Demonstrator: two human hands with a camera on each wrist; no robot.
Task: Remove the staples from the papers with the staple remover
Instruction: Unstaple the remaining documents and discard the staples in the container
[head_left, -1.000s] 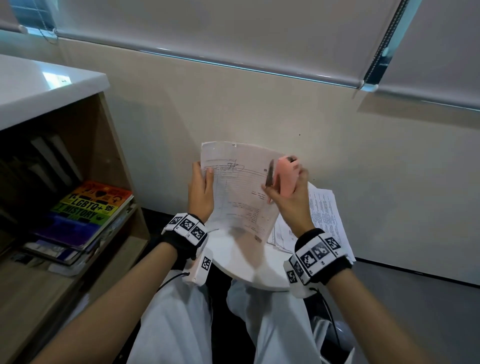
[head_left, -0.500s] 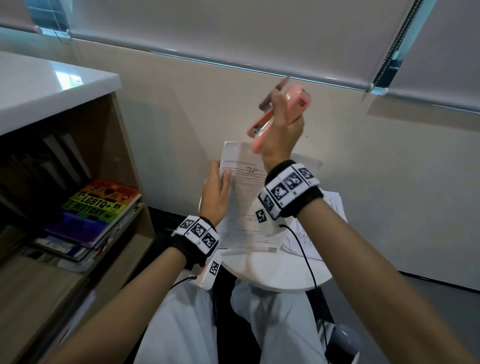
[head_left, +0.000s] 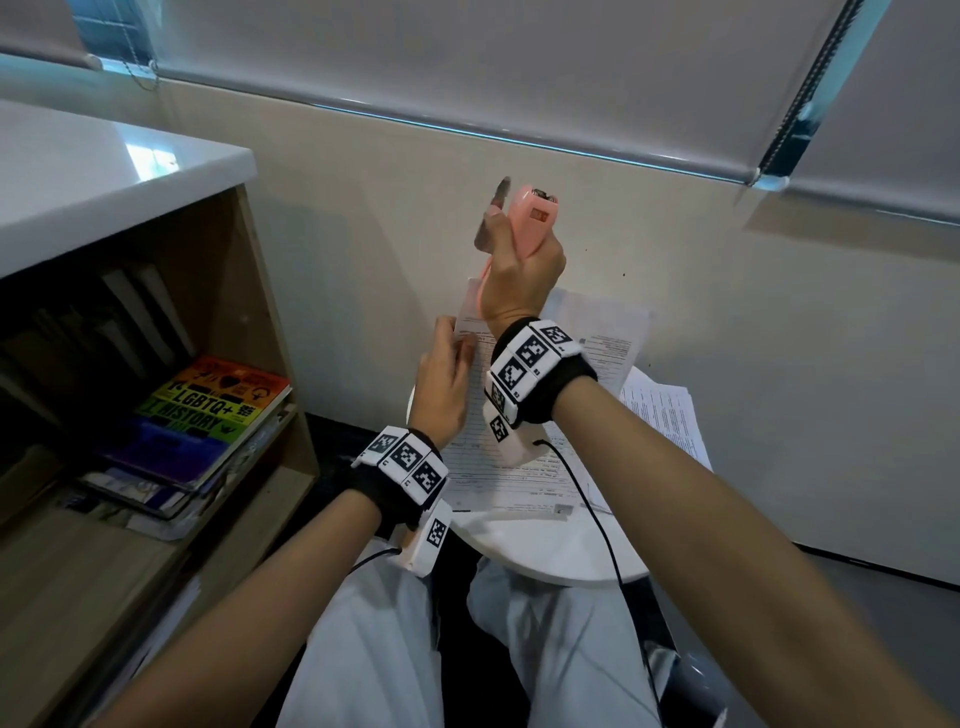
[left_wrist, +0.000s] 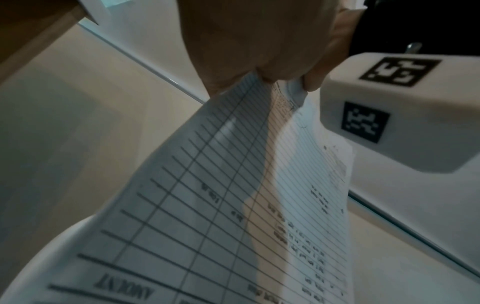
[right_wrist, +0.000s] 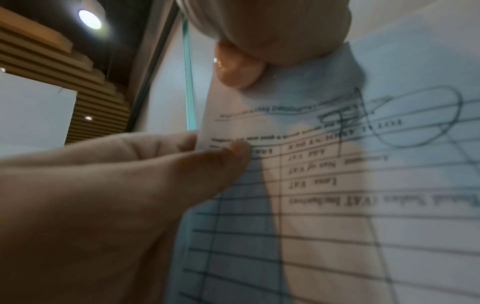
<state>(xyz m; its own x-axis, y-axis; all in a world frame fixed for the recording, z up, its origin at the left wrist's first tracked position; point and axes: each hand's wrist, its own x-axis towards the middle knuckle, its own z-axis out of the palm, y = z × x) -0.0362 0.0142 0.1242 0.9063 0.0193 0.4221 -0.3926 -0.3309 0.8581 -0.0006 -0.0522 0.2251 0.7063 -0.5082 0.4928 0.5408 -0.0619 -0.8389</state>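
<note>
- right hand (head_left: 522, 270) gripped the pink staple remover (head_left: 530, 218) up above the papers (head_left: 498, 467), so it had to come down
- left hand (head_left: 444, 384) fingers pinched the form's top-left corner, bottom edge on the round tabletop (head_left: 561, 551)

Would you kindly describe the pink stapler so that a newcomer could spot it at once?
Start at the small round white table before the beige wall, where printed papers lie. Above them the right hand is raised, gripping the pink stapler. It is the only pink object, with a grey metal arm swung open beside it.
</note>
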